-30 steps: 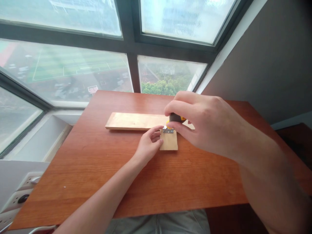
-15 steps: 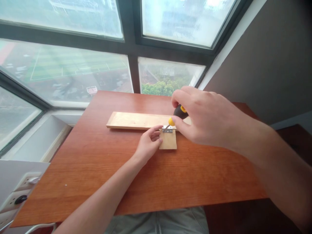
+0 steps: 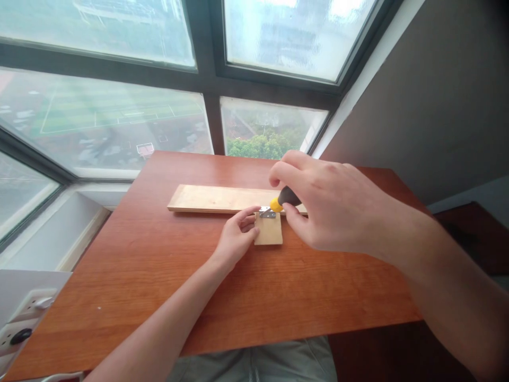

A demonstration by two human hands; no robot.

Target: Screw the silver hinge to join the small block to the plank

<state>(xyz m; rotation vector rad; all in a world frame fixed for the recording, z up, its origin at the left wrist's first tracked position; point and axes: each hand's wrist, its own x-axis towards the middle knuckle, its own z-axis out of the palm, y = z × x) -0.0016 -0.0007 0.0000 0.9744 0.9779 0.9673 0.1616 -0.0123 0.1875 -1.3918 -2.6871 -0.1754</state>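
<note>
My right hand (image 3: 326, 204) is closed round the black and yellow handle of a screwdriver (image 3: 289, 197). The screwdriver slants down to the left, its shaft over a small silver hinge (image 3: 268, 213). One leaf of the hinge lies on the near, small square wooden block (image 3: 269, 231); the other reaches toward a long pale wooden board (image 3: 214, 198) behind. My left hand (image 3: 236, 233) grips the block's left edge, thumb at the side and fingertips by the hinge. Part of the board is hidden behind my right hand.
All this rests on a reddish-brown wooden table (image 3: 159, 276). Dark-framed windows (image 3: 207, 79) stand beyond its far edge, and a grey wall (image 3: 429, 106) rises on the right. Wall sockets (image 3: 22, 334) are at the lower left. A tiny white speck (image 3: 99, 307) lies on the tabletop.
My right hand has lowered and tipped the screwdriver handle flatter, further toward the right. The whole view has shifted slightly. My left hand keeps its grip on the block.
</note>
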